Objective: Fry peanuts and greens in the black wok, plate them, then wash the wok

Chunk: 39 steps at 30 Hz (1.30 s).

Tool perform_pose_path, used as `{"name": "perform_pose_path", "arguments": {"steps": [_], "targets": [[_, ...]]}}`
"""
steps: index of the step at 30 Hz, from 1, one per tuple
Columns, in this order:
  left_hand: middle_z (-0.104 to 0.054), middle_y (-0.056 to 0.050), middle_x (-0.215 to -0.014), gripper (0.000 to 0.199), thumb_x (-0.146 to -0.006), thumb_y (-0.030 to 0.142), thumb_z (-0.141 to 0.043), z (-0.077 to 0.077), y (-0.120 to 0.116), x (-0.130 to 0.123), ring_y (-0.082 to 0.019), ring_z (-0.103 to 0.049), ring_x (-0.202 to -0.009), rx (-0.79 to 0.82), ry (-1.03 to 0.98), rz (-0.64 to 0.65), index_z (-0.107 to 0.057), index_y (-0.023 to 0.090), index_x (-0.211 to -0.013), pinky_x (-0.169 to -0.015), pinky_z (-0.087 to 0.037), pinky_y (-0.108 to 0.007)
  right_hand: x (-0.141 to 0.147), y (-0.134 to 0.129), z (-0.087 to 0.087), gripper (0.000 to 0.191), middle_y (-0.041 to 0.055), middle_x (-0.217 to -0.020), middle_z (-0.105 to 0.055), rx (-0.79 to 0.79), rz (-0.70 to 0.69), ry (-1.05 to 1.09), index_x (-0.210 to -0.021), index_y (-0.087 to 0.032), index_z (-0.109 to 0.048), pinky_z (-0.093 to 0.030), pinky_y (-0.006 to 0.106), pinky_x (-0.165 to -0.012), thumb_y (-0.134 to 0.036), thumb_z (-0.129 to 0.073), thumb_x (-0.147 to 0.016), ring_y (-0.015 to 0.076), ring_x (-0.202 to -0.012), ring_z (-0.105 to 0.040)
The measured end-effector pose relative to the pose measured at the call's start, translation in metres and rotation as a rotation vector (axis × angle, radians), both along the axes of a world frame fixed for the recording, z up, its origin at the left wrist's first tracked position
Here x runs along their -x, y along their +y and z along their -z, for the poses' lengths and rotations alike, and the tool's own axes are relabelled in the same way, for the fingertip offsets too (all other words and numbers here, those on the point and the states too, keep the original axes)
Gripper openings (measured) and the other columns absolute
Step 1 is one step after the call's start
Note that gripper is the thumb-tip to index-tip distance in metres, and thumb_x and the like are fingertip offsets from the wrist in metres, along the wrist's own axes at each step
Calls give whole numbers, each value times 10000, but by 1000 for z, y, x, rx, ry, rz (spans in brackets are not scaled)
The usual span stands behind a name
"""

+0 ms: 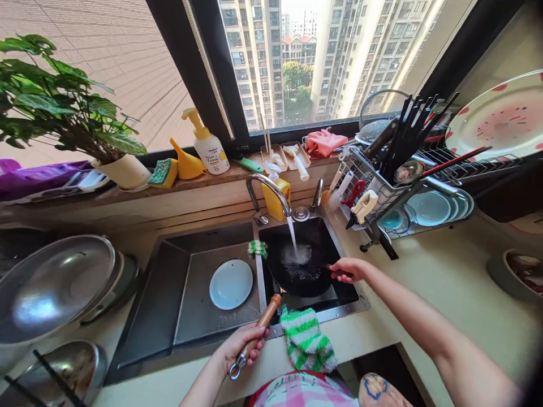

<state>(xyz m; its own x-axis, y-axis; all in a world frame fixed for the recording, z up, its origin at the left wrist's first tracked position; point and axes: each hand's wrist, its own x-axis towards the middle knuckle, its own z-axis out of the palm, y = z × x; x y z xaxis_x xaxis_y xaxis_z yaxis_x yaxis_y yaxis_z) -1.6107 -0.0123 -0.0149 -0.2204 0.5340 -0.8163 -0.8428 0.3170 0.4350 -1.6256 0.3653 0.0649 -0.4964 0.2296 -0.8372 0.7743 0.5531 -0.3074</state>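
Observation:
A black wok (297, 282) rests over the right sink basin, tilted, with a little water in it. My left hand (244, 347) is wrapped round its wooden handle (268, 312), near the metal ring at the end. At the wok's right rim, the curled fingers of my right hand (348, 270) grip the edge. Water runs from the curved faucet (271, 189) into the wok. A green-and-white striped cloth (307, 339) hangs over the counter edge below it. On the basin divider sits a small striped scrubber (257, 249).
A white plate (231, 284) lies in the left sink basin (195, 316). Left of it stands a large metal lid (59, 282) on a pot. To the right is a dish rack (373, 192) with chopsticks and utensils. Bottles, a sponge (163, 173) and a potted plant (123, 169) line the sill.

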Motion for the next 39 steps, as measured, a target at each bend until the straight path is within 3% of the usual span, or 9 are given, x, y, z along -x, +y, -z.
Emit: {"name": "perform_pose_path", "arguments": {"steps": [6,9,13,16,19,23,30,34,39], "targets": [[-541,43,-563,551,-542,643,-716,-6,5,-8,-104,-463,-417,82,131,73,-504,209,-807,-435,-361,-241,-5,-20,-2,172,-27,-568,-562,-37,-153,57,-830,-134,-599,-385,215,-429,-248,-505,-918,86,-406,-489],[-510,22,-611,451,-524,505,-800,-18,17,-4,-195,-560,-640,129,324,63,-476,218,-651,-579,-393,-282,-25,-28,-20,156,60,-826,-663,-129,-219,236,-983,-155,-592,-436,243,-599,-140,-470,-887,163,-708,-641],[-527,-13,-764,335,-591,408,-797,-33,75,8,-229,-529,-929,89,498,-8,-532,214,-655,-742,-382,-270,-52,-69,-26,333,126,-1050,-628,-286,-283,422,-1218,-157,-473,-430,290,-758,-109,-380,-901,234,-975,-623],[-573,-19,-712,398,-782,591,-542,-37,133,13,-181,-577,-719,-2,381,7,-558,197,-727,-669,-435,-289,-66,-116,-15,338,174,-1035,-609,-373,-247,444,-1215,-119,-462,-450,322,-702,-117,-314,-911,261,-874,-649],[-494,38,-596,407,-876,563,-392,-36,163,21,-112,-513,-520,33,284,-7,-460,197,-711,-571,-444,-268,-77,-144,-1,325,179,-1103,-596,-227,-172,559,-1191,-156,-465,-470,324,-727,-126,-332,-897,251,-904,-641],[-512,46,-627,238,-915,353,-443,-39,134,51,-115,-574,-564,117,260,67,-433,194,-739,-608,-507,-301,-101,-127,11,234,73,-974,-648,1,-100,699,-1123,-227,-478,-477,310,-726,-281,-414,-904,210,-825,-632],[-609,-26,-773,127,-884,295,-498,-33,66,100,-181,-615,-722,358,600,317,-516,175,-846,-661,-459,-313,-161,-97,39,210,60,-943,-647,-146,-113,575,-930,-227,-568,-459,335,-743,-280,-366,-906,218,-824,-616],[-639,-84,-856,176,-833,343,-563,-23,56,97,-267,-597,-914,442,912,413,-525,188,-759,-741,-395,-317,-154,-97,45,234,61,-932,-660,-177,-21,644,-928,-234,-587,-465,331,-742,-298,-362,-911,221,-825,-629],[-630,-67,-772,137,-824,321,-562,-15,29,79,-262,-605,-802,449,1057,468,-521,204,-766,-680,-345,-305,-123,-82,37,238,60,-874,-671,-151,7,768,-890,-219,-622,-466,317,-716,-303,-400,-901,214,-785,-628]]}}
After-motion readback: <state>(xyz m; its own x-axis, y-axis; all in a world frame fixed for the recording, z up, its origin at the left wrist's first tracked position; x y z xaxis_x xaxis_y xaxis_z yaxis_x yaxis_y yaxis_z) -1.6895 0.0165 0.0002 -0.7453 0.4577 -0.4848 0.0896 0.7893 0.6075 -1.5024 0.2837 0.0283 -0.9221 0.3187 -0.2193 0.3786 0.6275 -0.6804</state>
